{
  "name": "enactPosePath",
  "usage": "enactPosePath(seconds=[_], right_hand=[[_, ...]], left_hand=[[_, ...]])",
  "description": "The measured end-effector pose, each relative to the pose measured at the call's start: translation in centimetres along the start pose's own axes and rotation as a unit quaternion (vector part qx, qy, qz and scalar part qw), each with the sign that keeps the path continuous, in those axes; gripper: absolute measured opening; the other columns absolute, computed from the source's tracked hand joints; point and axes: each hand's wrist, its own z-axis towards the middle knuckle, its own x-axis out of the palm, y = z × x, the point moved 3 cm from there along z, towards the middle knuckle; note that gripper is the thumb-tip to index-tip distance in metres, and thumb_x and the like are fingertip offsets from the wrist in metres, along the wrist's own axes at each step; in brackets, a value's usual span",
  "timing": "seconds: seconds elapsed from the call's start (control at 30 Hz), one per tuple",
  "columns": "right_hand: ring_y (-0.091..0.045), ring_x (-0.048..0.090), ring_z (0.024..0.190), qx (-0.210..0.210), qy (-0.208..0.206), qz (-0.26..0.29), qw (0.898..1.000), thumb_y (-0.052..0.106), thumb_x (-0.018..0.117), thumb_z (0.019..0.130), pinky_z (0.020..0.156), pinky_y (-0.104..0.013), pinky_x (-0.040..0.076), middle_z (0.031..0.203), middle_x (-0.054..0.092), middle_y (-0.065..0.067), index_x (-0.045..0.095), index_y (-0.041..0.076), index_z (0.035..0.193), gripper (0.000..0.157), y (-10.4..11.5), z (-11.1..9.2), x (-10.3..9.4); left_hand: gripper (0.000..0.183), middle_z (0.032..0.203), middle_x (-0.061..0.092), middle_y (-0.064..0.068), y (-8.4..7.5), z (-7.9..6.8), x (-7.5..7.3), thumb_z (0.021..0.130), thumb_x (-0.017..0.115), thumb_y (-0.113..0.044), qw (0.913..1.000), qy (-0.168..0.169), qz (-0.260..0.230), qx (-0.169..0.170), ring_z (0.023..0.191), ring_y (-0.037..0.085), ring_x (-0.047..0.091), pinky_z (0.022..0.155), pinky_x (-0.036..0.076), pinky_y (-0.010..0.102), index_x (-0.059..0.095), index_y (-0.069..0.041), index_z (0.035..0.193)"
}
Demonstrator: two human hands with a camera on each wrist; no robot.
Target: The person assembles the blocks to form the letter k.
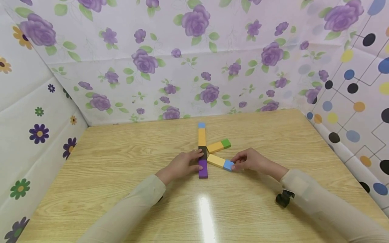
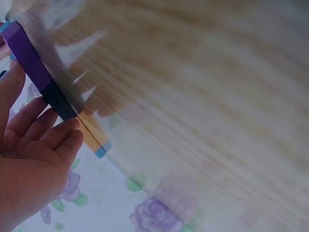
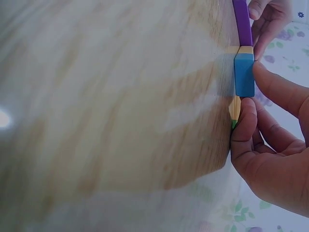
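A straight row of blocks lies on the table: a small blue block (image 1: 202, 125) at the far end, an orange block (image 1: 202, 136), a black block (image 1: 202, 153) and a purple block (image 1: 203, 169) nearest me. My left hand (image 1: 181, 164) touches the row from the left, fingertips on the black block and thumb by the purple one. Two short arms slant off to the right. One is a yellow block (image 1: 215, 147) with a green block (image 1: 226, 143); the other is a pale orange block (image 1: 216, 161) with a blue block (image 1: 228, 165). My right hand (image 1: 250, 160) pinches that blue block.
The wooden table (image 1: 121, 162) stretches around the blocks. Behind it hangs a flowered cloth (image 1: 170, 87), with patterned sheets at the left and right sides. A dark device (image 1: 284, 198) is strapped under the right sleeve.
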Motion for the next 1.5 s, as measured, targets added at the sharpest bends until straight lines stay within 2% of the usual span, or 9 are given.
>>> enactPosePath(seconds=[0.5,0.83,1.13,1.23,1.5], right_hand=[[-0.015,0.050,0.074,-0.005,-0.002,-0.005,1.000,0.024,0.077,0.083,0.060,-0.021,0.042,0.085,0.065,-0.002,0.072,0.003,0.107,0.033,-0.3,-0.1,-0.2],[-0.015,0.052,0.076,0.000,-0.010,0.002,1.000,0.022,0.076,0.084,0.060,-0.022,0.045,0.090,0.067,-0.003,0.073,0.004,0.108,0.030,-0.8,-0.3,-0.7],[-0.016,0.055,0.076,0.005,-0.027,-0.010,1.000,0.024,0.076,0.085,0.061,-0.025,0.048,0.089,0.067,-0.002,0.072,0.007,0.109,0.030,-1.0,-0.3,-1.2],[-0.017,0.055,0.074,-0.004,-0.028,-0.008,1.000,0.023,0.074,0.086,0.059,-0.026,0.048,0.087,0.066,-0.004,0.070,0.004,0.113,0.033,-0.9,-0.5,-1.4],[-0.020,0.057,0.072,-0.003,-0.025,0.005,1.000,0.024,0.071,0.089,0.059,-0.028,0.050,0.085,0.065,-0.006,0.067,0.002,0.117,0.035,-0.8,-0.8,-1.6]], left_hand=[[0.059,0.148,0.040,0.014,-0.1,0.0,0.0,0.091,0.067,-0.029,1.0000,0.001,0.003,0.000,0.136,0.033,0.037,0.113,0.031,0.044,0.048,-0.003,0.140],[0.058,0.153,0.032,0.015,-0.2,0.0,-0.1,0.092,0.066,-0.029,1.0000,0.005,-0.006,-0.001,0.139,0.034,0.033,0.113,0.030,0.045,0.048,-0.002,0.140],[0.057,0.154,0.029,0.016,-0.2,0.3,-0.1,0.091,0.067,-0.029,0.9999,0.008,-0.003,-0.014,0.139,0.032,0.032,0.114,0.029,0.043,0.050,-0.003,0.139],[0.057,0.156,0.026,0.015,-0.2,0.4,-0.2,0.091,0.067,-0.031,0.9996,0.013,-0.005,-0.026,0.140,0.031,0.030,0.115,0.027,0.042,0.050,-0.005,0.139],[0.056,0.157,0.022,0.017,-0.3,0.4,-0.4,0.090,0.069,-0.028,0.9989,0.016,-0.021,-0.038,0.140,0.036,0.029,0.115,0.026,0.047,0.051,-0.005,0.138]])
